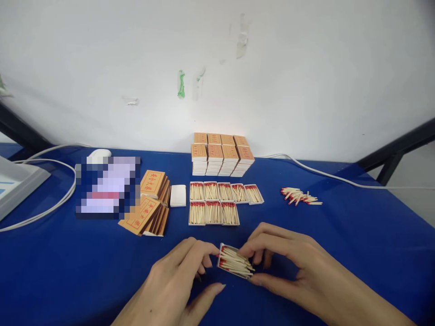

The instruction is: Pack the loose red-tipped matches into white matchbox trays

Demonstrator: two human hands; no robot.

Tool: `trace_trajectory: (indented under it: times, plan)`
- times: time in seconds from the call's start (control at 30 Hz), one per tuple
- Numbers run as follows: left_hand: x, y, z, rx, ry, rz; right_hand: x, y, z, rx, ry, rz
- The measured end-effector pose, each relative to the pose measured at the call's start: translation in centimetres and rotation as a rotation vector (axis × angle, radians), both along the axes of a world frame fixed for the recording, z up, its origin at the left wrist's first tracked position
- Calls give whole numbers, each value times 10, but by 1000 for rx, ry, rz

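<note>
A white matchbox tray (236, 261) full of red-tipped matches lies tilted on the blue table near its front. My right hand (288, 258) grips its right end, thumb at the lower corner and fingers at the far side, over the match ends. On the other side, my left hand (180, 271) touches the tray's left end with the index fingertip at the red heads, its thumb held apart. Behind them stand two rows of filled matchbox trays (213, 213). A loose heap of matches (299, 196) lies to the right.
Stacked matchboxes (220, 156) stand against the wall. To the left are piled orange matchbox sleeves (144, 213), a white tray face down (178, 195), a blurred-out phone-like object (110, 185) and a white mouse (99, 156). White cables (322, 179) run along the table.
</note>
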State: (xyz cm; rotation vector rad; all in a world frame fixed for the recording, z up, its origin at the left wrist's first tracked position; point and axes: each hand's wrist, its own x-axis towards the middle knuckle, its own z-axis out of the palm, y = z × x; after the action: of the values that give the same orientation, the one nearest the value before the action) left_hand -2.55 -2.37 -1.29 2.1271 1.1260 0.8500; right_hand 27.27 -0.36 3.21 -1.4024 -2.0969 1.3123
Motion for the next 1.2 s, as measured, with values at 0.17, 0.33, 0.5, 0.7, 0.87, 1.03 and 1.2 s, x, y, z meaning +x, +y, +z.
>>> trace_trajectory:
  times: [0.17,0.33,0.5,0.7,0.87,1.03,1.2]
  plan:
    - [1,1,2,35,-22,19,0,-2,-7,-8,98,-59]
    - [-2,-3,-3,79,66,-1,-1,0,-10,-31,121,-54]
    - [3,-18,-12,79,125,0,-2,3,-10,-53,156,-71]
    - [9,-29,-19,92,99,26,0,5,-9,-54,142,-76]
    - [4,-21,-22,120,101,6,3,3,-11,-42,143,-86]
    - [6,-21,-22,168,124,12,2,5,-10,-71,165,-89]
    - [12,-25,-18,171,141,50,1,8,-9,-96,203,-94]
